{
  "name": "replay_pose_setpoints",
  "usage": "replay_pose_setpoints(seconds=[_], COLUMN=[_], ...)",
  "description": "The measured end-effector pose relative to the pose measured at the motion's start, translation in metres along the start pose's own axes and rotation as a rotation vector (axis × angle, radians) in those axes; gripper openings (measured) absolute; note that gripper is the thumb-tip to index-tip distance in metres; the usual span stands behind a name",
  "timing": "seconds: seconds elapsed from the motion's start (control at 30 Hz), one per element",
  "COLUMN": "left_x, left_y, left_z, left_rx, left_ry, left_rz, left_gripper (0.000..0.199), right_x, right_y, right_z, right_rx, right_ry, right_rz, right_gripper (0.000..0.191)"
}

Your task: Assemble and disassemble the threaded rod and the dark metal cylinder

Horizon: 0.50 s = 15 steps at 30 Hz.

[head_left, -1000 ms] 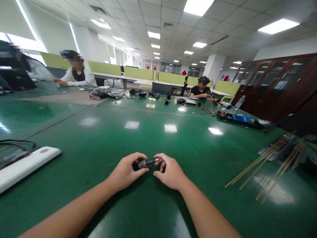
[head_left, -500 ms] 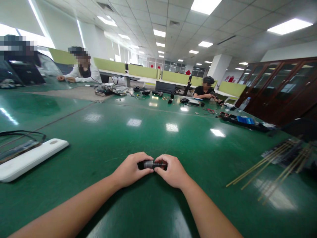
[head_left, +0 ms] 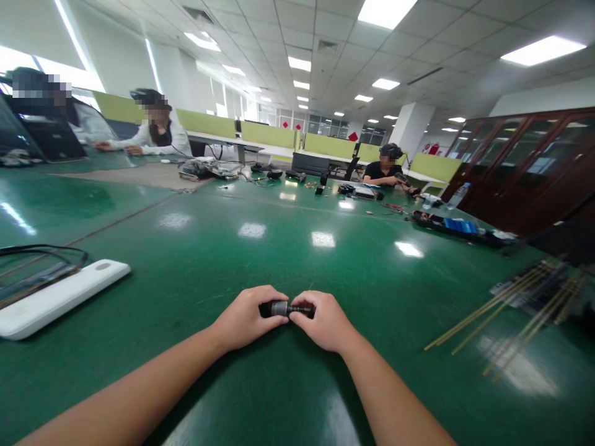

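A small dark cylindrical tool (head_left: 279, 308) with a grey collar and a thin stepped shaft sits between the two hands, over the near middle of the worktop, its long axis running nearly level from side to side, the shaft pointing right. The left hand (head_left: 239, 319) has its fingers wrapped round the thick end; the right hand (head_left: 328, 322) pinches the shaft just beside the collar. A second ago the right fingers were parted near the shaft's pale tip, and the tool slanted up to the right. The glossy green worktop (head_left: 209, 241) mirrors the ceiling lights (head_left: 387, 12); a white bar (head_left: 65, 299) lies to the left, thin sticks (head_left: 488, 305) to the right. Beyond are seated co-workers (head_left: 162, 139), lime partitions (head_left: 264, 134) and a brown glass-doored cabinet (head_left: 525, 162).
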<state>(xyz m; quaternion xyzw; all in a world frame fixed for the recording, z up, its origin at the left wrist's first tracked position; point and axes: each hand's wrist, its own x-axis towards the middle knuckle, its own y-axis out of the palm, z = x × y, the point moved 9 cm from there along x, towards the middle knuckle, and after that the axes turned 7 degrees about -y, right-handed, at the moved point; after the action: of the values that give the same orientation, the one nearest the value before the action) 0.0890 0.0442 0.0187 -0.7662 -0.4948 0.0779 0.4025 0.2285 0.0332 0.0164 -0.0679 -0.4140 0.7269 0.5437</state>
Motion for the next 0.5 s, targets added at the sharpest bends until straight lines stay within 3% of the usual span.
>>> replay_pose_setpoints(seconds=[0.5], left_x=[0.0007], left_y=[-0.0017], left_z=[-0.0018], left_rx=[-0.014], left_ry=[0.005], left_rz=[-0.008], left_gripper=[0.027], right_x=[0.0004], right_y=[-0.0001], right_z=[-0.0003], right_rx=[-0.004], right_ry=[0.018], right_rz=[0.013], right_gripper=[0.011])
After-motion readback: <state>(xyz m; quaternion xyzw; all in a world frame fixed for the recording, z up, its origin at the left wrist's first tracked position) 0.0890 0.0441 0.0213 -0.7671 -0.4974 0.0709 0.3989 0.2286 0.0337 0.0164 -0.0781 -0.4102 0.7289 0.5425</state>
